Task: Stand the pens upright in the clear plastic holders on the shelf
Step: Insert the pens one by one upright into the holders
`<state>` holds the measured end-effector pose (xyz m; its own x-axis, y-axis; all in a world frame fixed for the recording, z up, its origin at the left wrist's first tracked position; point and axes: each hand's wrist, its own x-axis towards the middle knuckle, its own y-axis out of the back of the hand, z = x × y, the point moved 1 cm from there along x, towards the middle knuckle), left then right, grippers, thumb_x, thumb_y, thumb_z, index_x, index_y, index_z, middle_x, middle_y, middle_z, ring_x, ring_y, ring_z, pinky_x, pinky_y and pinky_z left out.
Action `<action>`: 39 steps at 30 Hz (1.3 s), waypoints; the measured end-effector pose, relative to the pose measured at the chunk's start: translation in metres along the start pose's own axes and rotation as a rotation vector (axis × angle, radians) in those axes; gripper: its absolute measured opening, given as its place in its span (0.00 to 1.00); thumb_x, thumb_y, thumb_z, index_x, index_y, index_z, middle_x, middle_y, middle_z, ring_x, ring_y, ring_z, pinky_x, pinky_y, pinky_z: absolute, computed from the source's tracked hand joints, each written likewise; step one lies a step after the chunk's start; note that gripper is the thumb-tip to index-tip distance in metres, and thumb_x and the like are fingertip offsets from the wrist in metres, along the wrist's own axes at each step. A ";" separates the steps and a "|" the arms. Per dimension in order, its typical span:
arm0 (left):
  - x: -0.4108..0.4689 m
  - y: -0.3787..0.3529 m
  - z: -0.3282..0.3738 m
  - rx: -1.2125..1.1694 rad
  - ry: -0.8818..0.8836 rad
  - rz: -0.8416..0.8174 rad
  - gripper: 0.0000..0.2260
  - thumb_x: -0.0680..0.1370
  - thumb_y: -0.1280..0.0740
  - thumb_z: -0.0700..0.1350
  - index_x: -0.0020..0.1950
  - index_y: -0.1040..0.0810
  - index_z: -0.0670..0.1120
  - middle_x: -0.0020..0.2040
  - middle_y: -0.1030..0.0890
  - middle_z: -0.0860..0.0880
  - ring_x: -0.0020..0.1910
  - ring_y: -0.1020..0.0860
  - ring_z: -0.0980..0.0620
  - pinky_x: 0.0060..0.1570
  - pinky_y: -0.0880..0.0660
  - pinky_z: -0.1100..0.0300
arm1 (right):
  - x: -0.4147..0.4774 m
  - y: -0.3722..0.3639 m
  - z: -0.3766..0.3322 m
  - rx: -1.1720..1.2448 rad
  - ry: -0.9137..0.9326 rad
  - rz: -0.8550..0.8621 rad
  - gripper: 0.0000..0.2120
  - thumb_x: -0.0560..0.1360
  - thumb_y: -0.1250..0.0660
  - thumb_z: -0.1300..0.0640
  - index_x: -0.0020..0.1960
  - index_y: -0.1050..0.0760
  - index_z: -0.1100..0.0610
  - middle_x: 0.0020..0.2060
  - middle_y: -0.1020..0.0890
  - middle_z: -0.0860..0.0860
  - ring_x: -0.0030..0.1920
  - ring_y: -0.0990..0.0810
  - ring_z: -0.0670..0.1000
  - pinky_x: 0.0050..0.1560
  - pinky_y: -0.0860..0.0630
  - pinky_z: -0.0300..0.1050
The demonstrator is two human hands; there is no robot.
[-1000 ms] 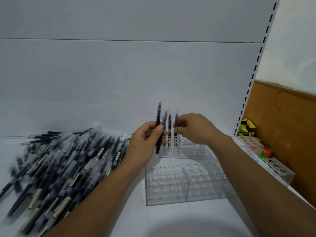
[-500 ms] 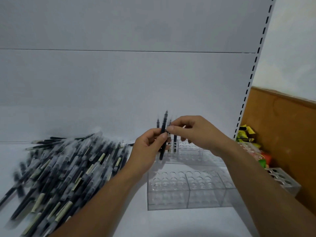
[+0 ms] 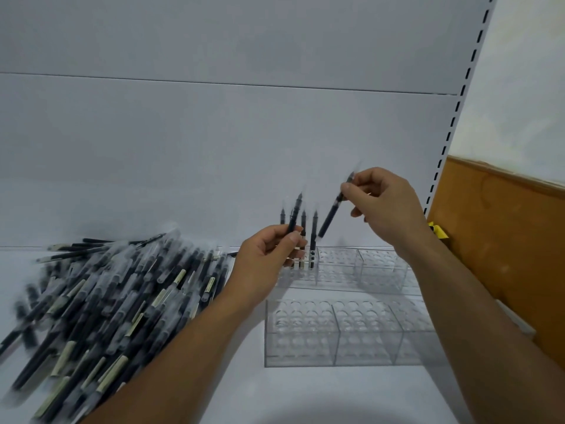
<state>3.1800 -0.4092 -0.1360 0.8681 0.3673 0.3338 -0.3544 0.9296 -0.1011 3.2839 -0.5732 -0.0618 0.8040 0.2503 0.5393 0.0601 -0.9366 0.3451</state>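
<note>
My right grip (image 3: 385,206) has drawn one pen (image 3: 331,214) away from my left grip (image 3: 269,258) and lifted it up and rightward. It now hangs tilted above the rear holder (image 3: 360,267), apart from the remaining pen (image 3: 295,212).

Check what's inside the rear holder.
In the rear holder, a few pens stand upright at its left end; other visible holes are empty. The left hand hides its left corner.

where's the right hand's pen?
Head view, right of centre: pen pinched tilted by the right hand, above the rear holder, right of the standing pens.
</note>
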 end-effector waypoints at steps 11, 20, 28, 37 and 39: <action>-0.003 -0.001 0.004 -0.019 0.000 -0.029 0.06 0.79 0.34 0.41 0.51 0.19 0.51 0.45 0.14 0.50 0.40 0.17 0.57 0.40 0.24 0.70 | 0.006 -0.011 0.004 -0.286 0.013 -0.078 0.05 0.77 0.32 0.49 0.45 0.25 0.48 0.38 0.19 0.41 0.31 0.19 0.40 0.44 0.21 0.47; -0.004 0.001 0.003 0.004 -0.003 -0.030 0.06 0.79 0.34 0.42 0.51 0.19 0.52 0.44 0.14 0.51 0.40 0.17 0.57 0.39 0.25 0.70 | -0.002 -0.023 0.014 -0.448 -0.064 -0.327 0.06 0.75 0.30 0.49 0.43 0.25 0.48 0.38 0.16 0.44 0.33 0.18 0.40 0.44 0.20 0.46; -0.002 0.001 0.000 0.035 -0.033 -0.028 0.07 0.79 0.33 0.42 0.51 0.18 0.53 0.43 0.14 0.51 0.38 0.19 0.59 0.40 0.25 0.70 | -0.010 -0.003 0.006 -0.453 -0.043 -0.331 0.07 0.75 0.31 0.44 0.43 0.21 0.47 0.35 0.17 0.42 0.36 0.20 0.41 0.38 0.22 0.40; -0.002 0.004 -0.001 0.198 -0.132 -0.056 0.08 0.77 0.30 0.45 0.52 0.19 0.58 0.45 0.15 0.55 0.46 0.19 0.59 0.47 0.23 0.67 | -0.028 -0.020 -0.013 0.194 -0.114 -0.362 0.05 0.77 0.31 0.54 0.48 0.20 0.57 0.37 0.15 0.46 0.37 0.16 0.45 0.33 0.24 0.34; 0.001 0.008 -0.004 0.380 -0.201 0.066 0.11 0.75 0.28 0.51 0.56 0.22 0.59 0.51 0.19 0.60 0.52 0.23 0.65 0.51 0.26 0.70 | -0.022 -0.007 -0.011 0.251 -0.146 -0.253 0.05 0.78 0.33 0.55 0.49 0.21 0.56 0.40 0.14 0.45 0.38 0.15 0.45 0.34 0.23 0.34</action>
<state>3.1793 -0.4016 -0.1405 0.7679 0.3776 0.5175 -0.5422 0.8132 0.2113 3.2594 -0.5694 -0.0678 0.8202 0.4604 0.3397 0.3958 -0.8853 0.2443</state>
